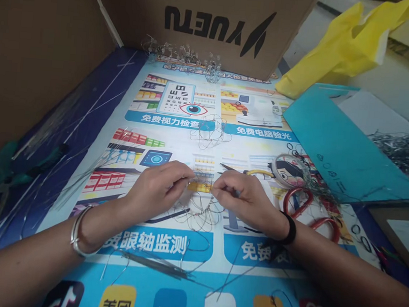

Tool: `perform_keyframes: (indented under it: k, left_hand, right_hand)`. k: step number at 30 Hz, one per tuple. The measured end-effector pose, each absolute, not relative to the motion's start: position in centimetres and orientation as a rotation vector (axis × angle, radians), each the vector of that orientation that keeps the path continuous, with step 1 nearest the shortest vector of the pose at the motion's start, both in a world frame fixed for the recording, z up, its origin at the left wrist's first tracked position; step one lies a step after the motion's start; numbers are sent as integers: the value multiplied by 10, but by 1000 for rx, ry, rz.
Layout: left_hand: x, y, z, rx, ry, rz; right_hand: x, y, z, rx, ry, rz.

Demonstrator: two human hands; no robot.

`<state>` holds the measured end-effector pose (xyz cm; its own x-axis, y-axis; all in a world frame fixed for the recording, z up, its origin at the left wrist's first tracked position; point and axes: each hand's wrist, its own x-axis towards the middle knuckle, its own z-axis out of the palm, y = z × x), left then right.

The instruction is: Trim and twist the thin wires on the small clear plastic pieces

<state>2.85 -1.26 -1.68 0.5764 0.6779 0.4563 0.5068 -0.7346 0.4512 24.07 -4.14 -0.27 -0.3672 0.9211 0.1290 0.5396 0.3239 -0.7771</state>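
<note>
Thin looped wire, bent into a rough ring of petal-like loops, makes up the wire piece (pixel 202 208) between my two hands. My left hand (pixel 164 183), with a silver bangle at the wrist, pinches its left side between thumb and forefinger. Opposite it, my right hand (pixel 242 195) pinches the right side, a black band around that wrist. Both hands are low over the printed poster. Just beyond them lies a similar wire ring (pixel 211 131). Nearer to me is a bundle of straight wires (pixel 155 264).
Red-handled scissors (pixel 298 202) and a tape roll (pixel 285 170) lie right of my right hand. Green-handled pliers (pixel 5 179) are at far left. A cardboard box (pixel 217 11) stands behind. At right are a teal box lid (pixel 335 136), wire scraps (pixel 405 152) and a yellow bag (pixel 342 46).
</note>
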Motion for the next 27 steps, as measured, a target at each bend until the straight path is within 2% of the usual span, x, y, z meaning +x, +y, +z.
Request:
perform_keyframes:
  k: [27]
  left_hand:
    - [28,-14,-14,2532,968,917]
  right_hand:
    - [238,-44,-1,-1217,-1931,1017]
